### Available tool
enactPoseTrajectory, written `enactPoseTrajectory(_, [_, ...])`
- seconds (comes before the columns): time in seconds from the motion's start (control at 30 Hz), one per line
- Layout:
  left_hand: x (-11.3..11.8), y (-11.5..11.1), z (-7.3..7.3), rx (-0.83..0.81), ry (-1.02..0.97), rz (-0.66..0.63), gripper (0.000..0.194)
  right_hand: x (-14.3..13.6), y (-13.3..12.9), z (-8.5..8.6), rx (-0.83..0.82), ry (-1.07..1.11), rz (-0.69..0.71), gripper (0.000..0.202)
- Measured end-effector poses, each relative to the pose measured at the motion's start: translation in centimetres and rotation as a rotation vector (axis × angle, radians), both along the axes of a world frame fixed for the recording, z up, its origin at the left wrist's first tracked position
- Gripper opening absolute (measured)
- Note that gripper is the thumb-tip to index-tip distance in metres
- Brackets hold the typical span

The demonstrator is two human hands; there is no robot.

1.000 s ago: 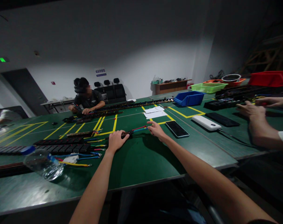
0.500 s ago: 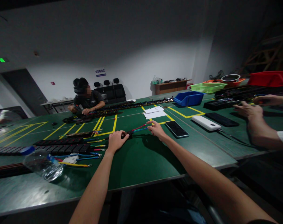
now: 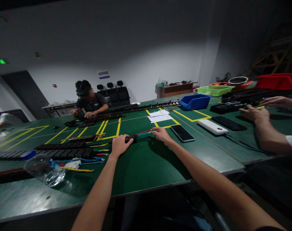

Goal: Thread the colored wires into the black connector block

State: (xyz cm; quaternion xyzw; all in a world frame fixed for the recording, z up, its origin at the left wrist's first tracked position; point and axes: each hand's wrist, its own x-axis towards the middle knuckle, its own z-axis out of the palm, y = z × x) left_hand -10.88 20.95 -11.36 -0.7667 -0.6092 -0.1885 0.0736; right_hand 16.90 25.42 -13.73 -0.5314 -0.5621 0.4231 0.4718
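Forearms (image 3: 100, 189), both bare, reach in from six o'clock over the green table (image 3: 146, 173). Taking twelve as straight ahead, the left hand (image 3: 119, 145) lies just short of twelve, back up, fingers curled over a slim bar (image 3: 129, 139) and thumb stretched along its near side. The right hand (image 3: 162, 134) sits just past twelve, its thumb and fingertips drawn together and pinching the ends of the wires (image 3: 143, 132); which strands they hold is too small to tell.

The bar runs from under the left palm towards three o'clock, between the two hands. It is black, with thin coppery lines along its top, partly hidden by the left hand. From its right end come the wires, a red one above a blue one, spanning the gap to the right hand.

At one o'clock, near the right hand, a phone (image 3: 182, 133) lies face up, its screen dark. Beyond lie papers (image 3: 159, 118) near twelve, any print illegible. Across the table at eleven, a co-worker (image 3: 95, 102) wears a dark shirt with a pale chest mark, too small to read. On the wall (image 3: 146, 64) behind, also at eleven, a sign (image 3: 103, 73) reads 成品存放区 over a blue strip of finer, unreadable writing.
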Motion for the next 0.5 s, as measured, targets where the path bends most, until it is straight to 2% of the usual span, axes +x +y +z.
enactPoseTrajectory(0.27, [-0.05,0.06,0.01,0.002,-0.005,-0.016,0.052,0.34,0.64,-1.01,0.015,-0.036,0.023,0.035])
enactPoseTrajectory(0.5, [-0.04,0.03,0.02,-0.005,-0.016,-0.020,0.054,0.34,0.51,-0.82,0.003,-0.050,0.019,0.034])
